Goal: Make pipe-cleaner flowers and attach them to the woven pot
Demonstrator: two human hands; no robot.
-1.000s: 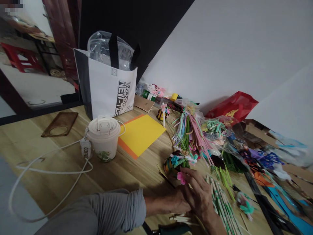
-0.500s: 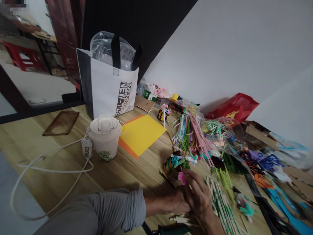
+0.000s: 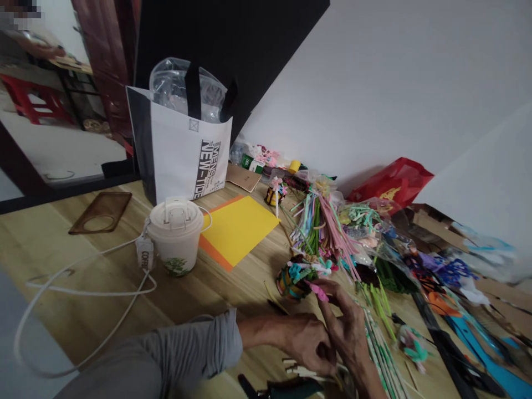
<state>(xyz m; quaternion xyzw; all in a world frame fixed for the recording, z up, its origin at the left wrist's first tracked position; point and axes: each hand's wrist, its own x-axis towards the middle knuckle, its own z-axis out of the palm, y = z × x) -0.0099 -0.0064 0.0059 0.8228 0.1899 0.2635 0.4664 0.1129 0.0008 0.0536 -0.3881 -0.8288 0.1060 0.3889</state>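
Observation:
My left hand (image 3: 310, 341), below a grey sleeve, is closed with fingers curled; what it grips, if anything, is hidden. Against it, my right hand (image 3: 347, 321) holds a small pink flower-shaped piece (image 3: 319, 292) at its fingertips. Just beyond stands a small round pot (image 3: 290, 285) with yellow and dark bands, topped with blue, green and white fuzzy decorations. Thin pale sticks (image 3: 301, 370) and a dark-green-handled tool (image 3: 293, 388) lie under and in front of my hands. Green-and-white patterned sticks (image 3: 384, 354) lie to the right of my right hand.
A lidded white cup (image 3: 174, 235) with a looped cord stands left, before a white shopping bag (image 3: 178, 149). Yellow paper (image 3: 241, 230) lies mid-table. Coloured pipe cleaners (image 3: 326, 227), a red bag (image 3: 393, 185) and blue-handled scissors (image 3: 482, 354) crowd the right.
My left hand has turned and shifted slightly right and down. My right hand has moved a little right, and the pink piece has tilted and moved right with it.

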